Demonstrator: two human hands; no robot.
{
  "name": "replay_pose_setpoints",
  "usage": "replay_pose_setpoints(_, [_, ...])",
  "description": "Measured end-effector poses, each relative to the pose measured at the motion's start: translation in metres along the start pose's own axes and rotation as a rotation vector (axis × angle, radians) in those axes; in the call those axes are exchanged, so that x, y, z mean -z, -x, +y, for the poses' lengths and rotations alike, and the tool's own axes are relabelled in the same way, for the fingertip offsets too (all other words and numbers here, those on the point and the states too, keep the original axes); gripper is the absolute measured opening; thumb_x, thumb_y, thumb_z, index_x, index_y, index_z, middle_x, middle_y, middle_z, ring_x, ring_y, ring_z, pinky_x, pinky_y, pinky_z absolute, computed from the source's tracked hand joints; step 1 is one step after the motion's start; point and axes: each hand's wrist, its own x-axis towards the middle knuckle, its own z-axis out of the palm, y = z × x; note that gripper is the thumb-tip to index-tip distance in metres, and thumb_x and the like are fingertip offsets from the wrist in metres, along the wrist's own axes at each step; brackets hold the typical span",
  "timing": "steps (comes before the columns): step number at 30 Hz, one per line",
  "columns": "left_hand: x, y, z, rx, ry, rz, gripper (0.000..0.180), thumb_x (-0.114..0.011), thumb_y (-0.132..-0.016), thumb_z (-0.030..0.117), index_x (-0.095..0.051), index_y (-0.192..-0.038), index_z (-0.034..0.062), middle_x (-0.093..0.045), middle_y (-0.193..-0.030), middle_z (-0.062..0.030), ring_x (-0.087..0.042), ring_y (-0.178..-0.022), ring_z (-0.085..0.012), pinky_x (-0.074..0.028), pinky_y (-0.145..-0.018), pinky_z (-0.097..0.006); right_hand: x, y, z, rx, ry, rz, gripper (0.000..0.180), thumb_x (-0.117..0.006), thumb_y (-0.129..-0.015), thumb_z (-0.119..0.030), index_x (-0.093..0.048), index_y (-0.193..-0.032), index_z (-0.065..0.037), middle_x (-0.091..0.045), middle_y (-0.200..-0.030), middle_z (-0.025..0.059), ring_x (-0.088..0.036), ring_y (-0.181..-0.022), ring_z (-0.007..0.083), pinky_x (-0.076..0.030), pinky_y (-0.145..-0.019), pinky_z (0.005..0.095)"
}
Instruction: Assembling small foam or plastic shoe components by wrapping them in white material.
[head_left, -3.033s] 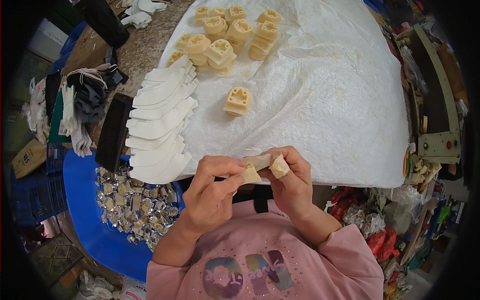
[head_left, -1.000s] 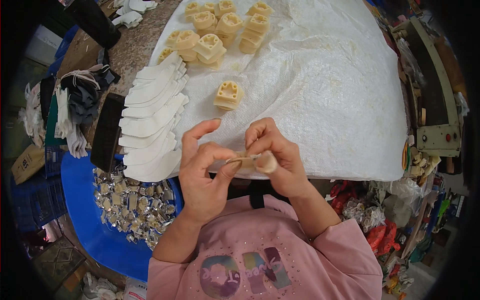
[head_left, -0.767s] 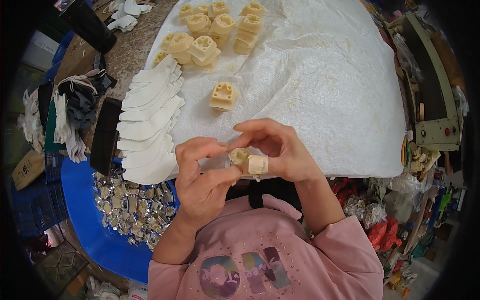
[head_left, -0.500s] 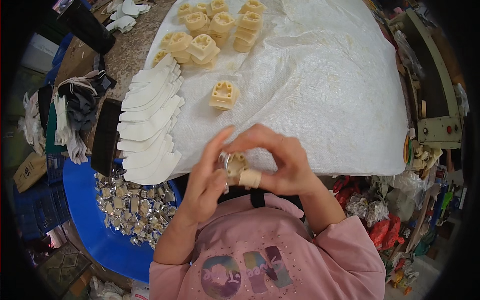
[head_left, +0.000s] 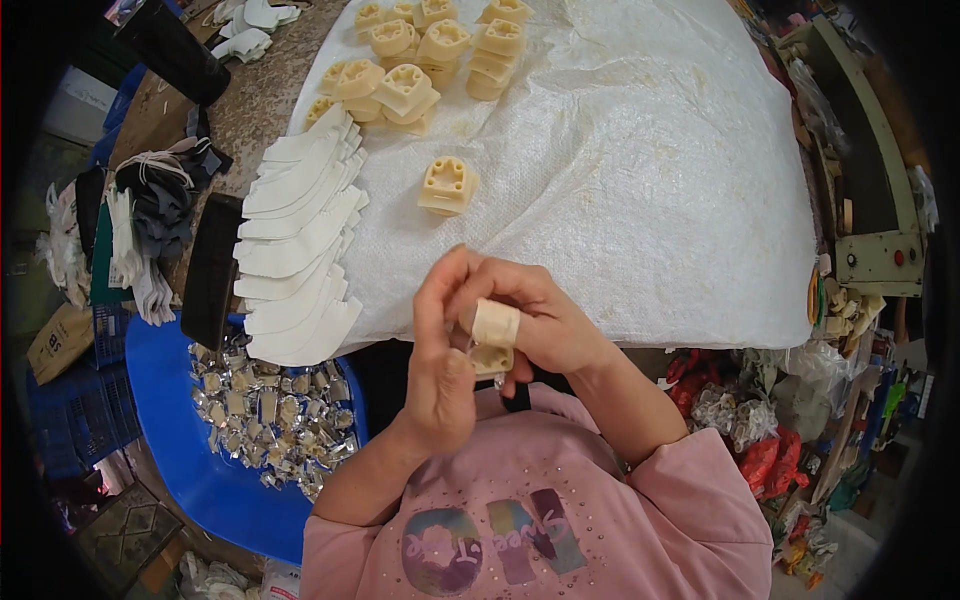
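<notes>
In front of my chest both hands grip a small cream moulded part (head_left: 490,358) with a hollow face and a shiny edge. My left hand (head_left: 443,350) is closed against its left side. My right hand (head_left: 545,322) curls around the part from above and the right, its thumb wrapped in a beige band (head_left: 495,322). Fingers hide much of the part. Just beyond my hands, a short stack of cream moulded pieces (head_left: 447,186) with round holes stands on the white woven sheet (head_left: 650,200).
White curved strips (head_left: 300,240) overlap in a row at the sheet's left edge. More cream pieces (head_left: 405,90) stand stacked at the back. Lower left, a blue tub (head_left: 170,430) holds many shiny cream-and-silver parts (head_left: 270,410). A dark tray (head_left: 212,270) sits beside the strips.
The moulded part has turned and shifted slightly nearer my body. My right thumb has moved up over it, and my hands have closed tighter together.
</notes>
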Motion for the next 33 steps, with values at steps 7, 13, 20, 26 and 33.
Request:
replay_pose_setpoints(7, [-0.001,0.005,-0.005,-0.062,-0.414,0.092,0.069,-0.024,-0.097,0.050,-0.030,-0.130,-0.0109,-0.046,-0.119,-0.0198,-0.051,-0.103,-0.0209,-0.042,-0.088,-0.030,-0.008,-0.001,0.025,0.244,0.261,0.096,0.017,-0.053,-0.092,-0.020,-0.055,-0.098,-0.005,-0.054,-0.092,0.0039,-0.053,-0.073,0.0097,-0.046,-0.058,0.0230])
replay_pose_setpoints(13, [-0.008,-0.007,0.001,-0.026,0.034,0.375,0.047,-0.031,-0.098,0.030,-0.028,-0.132,-0.0012,-0.052,-0.101,-0.0131,-0.051,-0.087,-0.0134,-0.041,-0.077,-0.024,-0.026,0.001,0.034,0.341,0.051,0.180,0.030,-0.045,-0.094,-0.016,-0.051,-0.121,-0.003,-0.051,-0.104,0.0063,-0.050,-0.095,0.0183,-0.040,-0.085,0.0305])
replay_pose_setpoints(20, [-0.003,0.004,-0.009,-0.072,-0.100,0.182,0.046,-0.034,-0.095,0.014,-0.022,-0.133,-0.0076,-0.040,-0.120,-0.0149,-0.047,-0.094,-0.0124,-0.039,-0.083,-0.027,-0.018,0.003,0.034,0.589,0.539,0.230,0.034,-0.041,-0.095,-0.016,-0.049,-0.125,-0.001,-0.049,-0.101,0.0085,-0.050,-0.091,0.0195,-0.040,-0.083,0.0306])
replay_pose_setpoints(26, [0.002,-0.007,-0.004,0.116,0.216,0.226,0.085,-0.030,-0.088,0.070,-0.007,-0.147,0.0140,-0.054,-0.089,-0.0051,-0.048,-0.065,-0.0104,-0.037,-0.049,-0.022,-0.020,0.005,0.015,0.164,0.207,0.251,0.034,-0.040,-0.098,-0.020,-0.046,-0.128,-0.005,-0.046,-0.097,0.0069,-0.052,-0.077,0.0127,-0.045,-0.060,0.0233])
replay_pose_setpoints(33, [0.020,-0.006,-0.009,-0.023,-0.060,0.062,0.087,-0.034,-0.090,0.062,0.002,-0.145,0.0041,-0.054,-0.104,-0.0156,-0.055,-0.079,-0.0180,-0.044,-0.066,-0.029,-0.011,0.000,-0.004,0.456,1.019,0.355,0.028,-0.063,-0.084,-0.018,-0.056,-0.106,-0.001,-0.053,-0.082,0.0110,-0.057,-0.068,0.0239,-0.046,-0.059,0.0343])
